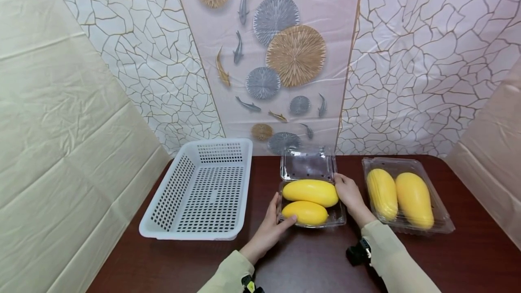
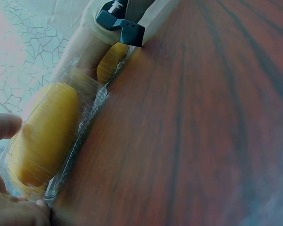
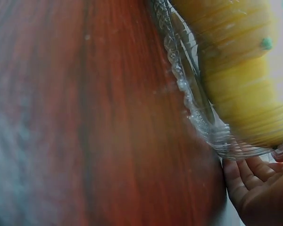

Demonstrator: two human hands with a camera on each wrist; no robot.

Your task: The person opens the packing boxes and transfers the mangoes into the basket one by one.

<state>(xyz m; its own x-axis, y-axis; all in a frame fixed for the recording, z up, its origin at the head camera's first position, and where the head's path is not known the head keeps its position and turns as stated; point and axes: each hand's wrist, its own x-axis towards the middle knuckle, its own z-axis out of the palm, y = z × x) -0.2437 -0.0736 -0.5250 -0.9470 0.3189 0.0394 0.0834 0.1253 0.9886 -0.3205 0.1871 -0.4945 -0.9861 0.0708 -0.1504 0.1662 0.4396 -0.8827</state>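
Observation:
An open clear plastic clamshell box sits at the middle of the table, its lid raised behind it. Two yellow mangoes lie in it, a longer rear mango and a smaller front mango. My left hand grips the box's left side, thumb at the front mango and fingers along the outer wall. At the right rear corner my right hand holds the box's edge. The right wrist view shows that hand's fingers against the ribbed underside of the box.
On the left stands a white perforated basket. A second clear box with two mangoes lies on the right. The dark wooden table meets a patterned cloth backdrop behind.

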